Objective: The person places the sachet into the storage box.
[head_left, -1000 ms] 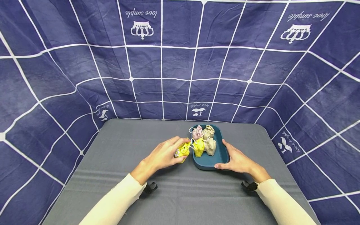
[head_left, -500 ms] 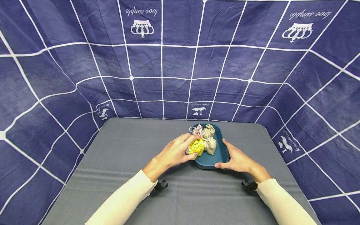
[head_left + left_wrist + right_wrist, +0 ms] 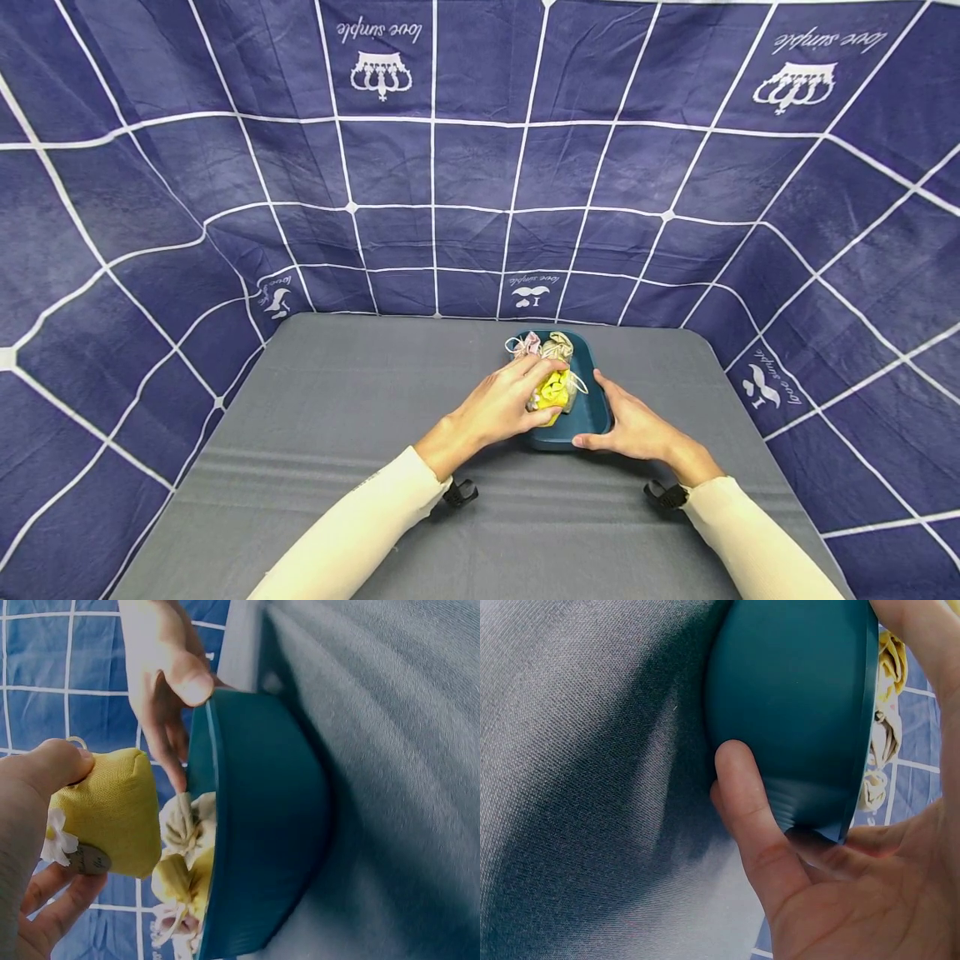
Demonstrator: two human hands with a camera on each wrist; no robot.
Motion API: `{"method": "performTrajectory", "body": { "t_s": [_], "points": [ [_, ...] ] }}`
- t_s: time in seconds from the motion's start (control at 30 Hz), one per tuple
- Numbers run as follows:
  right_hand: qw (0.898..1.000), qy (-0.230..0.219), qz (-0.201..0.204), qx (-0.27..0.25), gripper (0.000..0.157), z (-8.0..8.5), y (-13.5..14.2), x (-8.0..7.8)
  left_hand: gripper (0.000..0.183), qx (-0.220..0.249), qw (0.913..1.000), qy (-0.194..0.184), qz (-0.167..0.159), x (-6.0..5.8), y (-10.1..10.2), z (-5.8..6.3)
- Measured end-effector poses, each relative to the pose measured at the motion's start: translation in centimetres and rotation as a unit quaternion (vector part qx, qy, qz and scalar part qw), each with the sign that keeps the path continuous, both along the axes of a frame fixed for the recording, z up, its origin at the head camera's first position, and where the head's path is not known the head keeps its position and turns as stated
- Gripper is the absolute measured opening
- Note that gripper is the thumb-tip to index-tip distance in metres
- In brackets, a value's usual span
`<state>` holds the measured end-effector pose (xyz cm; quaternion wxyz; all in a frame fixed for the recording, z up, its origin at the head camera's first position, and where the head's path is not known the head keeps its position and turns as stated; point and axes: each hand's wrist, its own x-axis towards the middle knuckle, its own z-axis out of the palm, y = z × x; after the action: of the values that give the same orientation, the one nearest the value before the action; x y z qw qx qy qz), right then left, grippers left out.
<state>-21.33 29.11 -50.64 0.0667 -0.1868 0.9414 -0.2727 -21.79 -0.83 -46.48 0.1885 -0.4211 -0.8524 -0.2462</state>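
My left hand (image 3: 498,404) pinches a small yellow drawstring pouch (image 3: 553,390) between thumb and fingers, above the blue-green tray (image 3: 591,417). In the left wrist view this pouch (image 3: 124,810) shows a white flower and a small tag, and it is apart from the tray. My right hand (image 3: 637,429) holds the tray's near right corner, thumb and fingers against its wall. Inside the tray lie a pink pouch (image 3: 531,340), a beige pouch (image 3: 558,346), another beige pouch mostly covered, and a second yellow pouch (image 3: 171,881), hidden by my left hand in the head view.
The tray stands on a grey cloth-covered table (image 3: 360,383) toward its back edge. A dark blue curtain (image 3: 390,167) with white grid lines rises behind the table and along both sides. Black straps (image 3: 459,493) circle the wrists.
My left hand has carried the yellow pouch rightward from beside the tray to over it, covering the second yellow pouch. My right hand and the tray have stayed in place.
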Motion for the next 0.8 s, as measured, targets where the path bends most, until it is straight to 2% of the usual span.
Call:
{"method": "performTrajectory", "body": {
  "t_s": [0.2,0.5,0.8],
  "points": [
    [1.0,-0.002,0.001,0.002,0.139,0.0,-0.1,0.0,0.062,-0.005,0.9997,-0.021,-0.008,-0.1,1.1,-0.6],
    [1.0,0.003,0.0,0.001,0.138,0.0,-0.1,0.0,0.058,-0.017,0.9997,-0.016,-0.011,-0.3,2.8,-1.3],
    [1.0,-0.005,-0.002,0.005,0.139,0.1,-0.2,0.0,0.058,-0.025,0.9996,-0.009,-0.013,-0.5,3.1,-1.9]
  ]
}}
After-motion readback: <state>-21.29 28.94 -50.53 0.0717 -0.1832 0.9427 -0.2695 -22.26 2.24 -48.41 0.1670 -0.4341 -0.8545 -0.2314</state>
